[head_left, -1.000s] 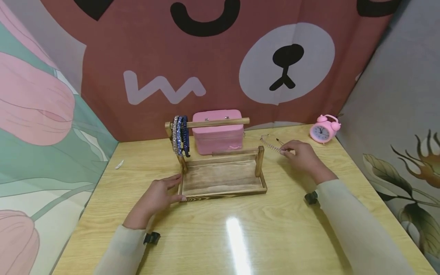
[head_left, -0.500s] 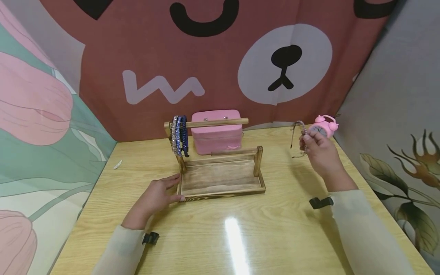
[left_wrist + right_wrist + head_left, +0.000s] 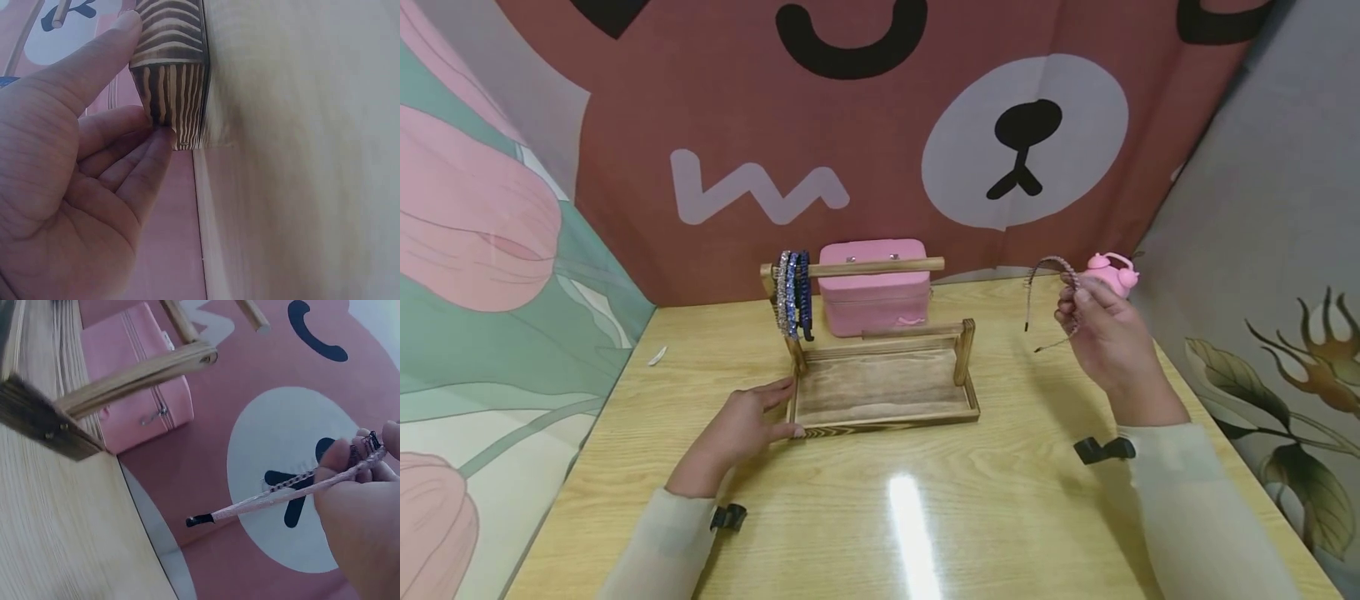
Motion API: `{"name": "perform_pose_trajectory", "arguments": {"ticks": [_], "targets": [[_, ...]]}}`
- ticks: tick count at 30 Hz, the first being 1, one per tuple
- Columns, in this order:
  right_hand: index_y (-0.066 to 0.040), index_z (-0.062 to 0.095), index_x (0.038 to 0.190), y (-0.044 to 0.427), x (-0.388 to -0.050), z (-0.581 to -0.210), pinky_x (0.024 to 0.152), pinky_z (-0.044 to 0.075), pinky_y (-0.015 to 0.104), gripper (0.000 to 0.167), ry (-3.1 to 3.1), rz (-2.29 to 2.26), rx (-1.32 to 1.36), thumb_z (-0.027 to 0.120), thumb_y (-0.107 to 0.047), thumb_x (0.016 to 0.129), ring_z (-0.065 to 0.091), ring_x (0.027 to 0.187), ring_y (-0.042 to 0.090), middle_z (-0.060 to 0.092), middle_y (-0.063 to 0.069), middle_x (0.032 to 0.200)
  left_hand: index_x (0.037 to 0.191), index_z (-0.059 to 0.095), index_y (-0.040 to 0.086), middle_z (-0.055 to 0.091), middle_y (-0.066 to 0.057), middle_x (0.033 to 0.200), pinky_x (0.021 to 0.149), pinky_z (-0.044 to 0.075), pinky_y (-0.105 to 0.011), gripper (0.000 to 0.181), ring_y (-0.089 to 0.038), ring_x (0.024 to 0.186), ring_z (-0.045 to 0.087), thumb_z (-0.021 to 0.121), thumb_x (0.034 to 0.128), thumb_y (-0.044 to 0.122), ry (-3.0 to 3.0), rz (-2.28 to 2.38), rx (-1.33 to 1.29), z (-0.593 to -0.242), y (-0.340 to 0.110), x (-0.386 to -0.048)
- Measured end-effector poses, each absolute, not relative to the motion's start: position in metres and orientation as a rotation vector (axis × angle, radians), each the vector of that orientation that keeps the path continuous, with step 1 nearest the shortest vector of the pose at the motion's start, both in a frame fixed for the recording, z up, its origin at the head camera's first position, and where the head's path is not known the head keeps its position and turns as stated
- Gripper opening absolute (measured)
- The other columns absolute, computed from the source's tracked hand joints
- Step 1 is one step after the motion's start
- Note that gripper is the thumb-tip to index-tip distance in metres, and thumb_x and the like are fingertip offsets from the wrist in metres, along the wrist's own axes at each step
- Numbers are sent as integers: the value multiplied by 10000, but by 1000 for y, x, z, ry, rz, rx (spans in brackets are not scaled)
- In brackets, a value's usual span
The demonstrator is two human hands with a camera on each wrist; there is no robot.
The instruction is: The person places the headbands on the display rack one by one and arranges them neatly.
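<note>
My right hand (image 3: 1108, 337) pinches a thin pinkish beaded headband (image 3: 1051, 260) and holds it up above the right part of the table. In the right wrist view one black-tipped end of the headband (image 3: 262, 503) points away from the fingers. At the middle of the table stands a wooden headband stand (image 3: 887, 422) with a tray base and two rods at different heights. Several glittery headbands (image 3: 792, 296), silver and blue, hang at the left of the upper rod. With thumb and fingertips, my left hand (image 3: 741, 429) grips the stand's front left corner.
A pink zippered case (image 3: 876, 304) stands behind the stand, against the bear-print backdrop. The pink alarm clock (image 3: 1108, 273) at the back right is partly hidden by my right hand. A small white object (image 3: 657, 357) lies at the left.
My right hand has lifted the headband off the table and moved it right, turning it so its arch points upward. The left hand has stayed at the stand's corner.
</note>
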State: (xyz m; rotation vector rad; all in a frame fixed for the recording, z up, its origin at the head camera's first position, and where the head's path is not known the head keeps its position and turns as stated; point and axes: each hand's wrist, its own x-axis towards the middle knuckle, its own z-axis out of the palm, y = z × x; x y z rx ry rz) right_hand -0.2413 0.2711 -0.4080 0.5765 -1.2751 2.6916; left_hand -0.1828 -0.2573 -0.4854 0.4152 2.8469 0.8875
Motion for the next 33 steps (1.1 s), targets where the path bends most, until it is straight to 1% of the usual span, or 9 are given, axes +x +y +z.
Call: {"name": "perform_pose_trajectory", "arguments": {"ticks": [10, 16, 20, 23, 24, 26, 27, 30, 33], "targets": [[50, 778, 1088, 261, -235, -394, 770, 557, 241, 177, -1153, 2633, 307, 602, 29, 1082, 602, 875, 166, 696, 94, 1115, 1577, 574, 49, 473, -48, 1715, 1204, 479, -597, 780, -397, 1556, 454, 882, 940, 378, 2841, 886, 416, -484, -257, -183], [109, 744, 1134, 249, -231, -367, 785, 540, 285, 206, -1029, 2672, 384, 570, 3, 1112, 575, 889, 193, 674, 126, 1141, 1568, 583, 42, 497, -61, 1696, 1199, 480, -600, 794, -413, 1540, 470, 888, 927, 396, 2870, 870, 446, -484, -256, -184], [116, 712, 1243, 232, -228, -351, 811, 541, 290, 246, -1039, 2671, 517, 532, -6, 1129, 560, 939, 203, 667, 129, 1165, 1558, 589, 28, 521, -76, 1676, 1167, 513, -590, 784, -421, 1508, 510, 887, 929, 389, 2899, 840, 473, -485, -256, -184], [116, 699, 1318, 215, -229, -341, 824, 560, 278, 273, -1076, 2636, 573, 555, 3, 1115, 566, 955, 199, 670, 123, 1195, 1560, 588, 35, 508, -58, 1687, 1062, 568, -515, 781, -399, 1356, 651, 892, 927, 377, 2886, 853, 445, -484, -255, -183], [116, 707, 1312, 209, -230, -339, 822, 568, 277, 269, -1064, 2641, 579, 571, 11, 1105, 573, 950, 200, 677, 125, 1196, 1564, 585, 37, 500, -53, 1694, 1025, 565, -486, 783, -389, 1249, 699, 891, 929, 378, 2879, 855, 437, -483, -255, -183], [84, 740, 1279, 196, -233, -334, 815, 577, 267, 246, -1074, 2633, 562, 595, 12, 1094, 585, 928, 193, 686, 110, 1173, 1567, 582, 43, 490, -40, 1700, 965, 535, -446, 787, -340, 1181, 710, 893, 927, 380, 2870, 863, 423, -483, -255, -182], [68, 755, 1259, 189, -235, -333, 813, 578, 262, 234, -1077, 2633, 553, 601, 13, 1091, 593, 922, 187, 690, 105, 1176, 1567, 582, 41, 488, -40, 1701, 978, 546, -454, 790, -344, 1184, 710, 892, 926, 384, 2868, 864, 425, -482, -255, -182], [-4, 785, 1170, 168, -239, -330, 806, 575, 239, 201, -1118, 2632, 497, 597, 0, 1098, 603, 895, 170, 685, 77, 1129, 1570, 577, 40, 488, -44, 1701, 1118, 550, -539, 802, -407, 1391, 627, 890, 924, 399, 2870, 857, 436, -482, -255, -182], [-63, 764, 1130, 146, -242, -329, 807, 563, 220, 209, -1217, 2602, 456, 561, -14, 1120, 595, 895, 148, 667, 38, 1109, 1567, 580, 36, 490, -48, 1698, 1174, 510, -587, 800, -414, 1529, 483, 889, 924, 400, 2876, 850, 446, -482, -256, -182]]}}
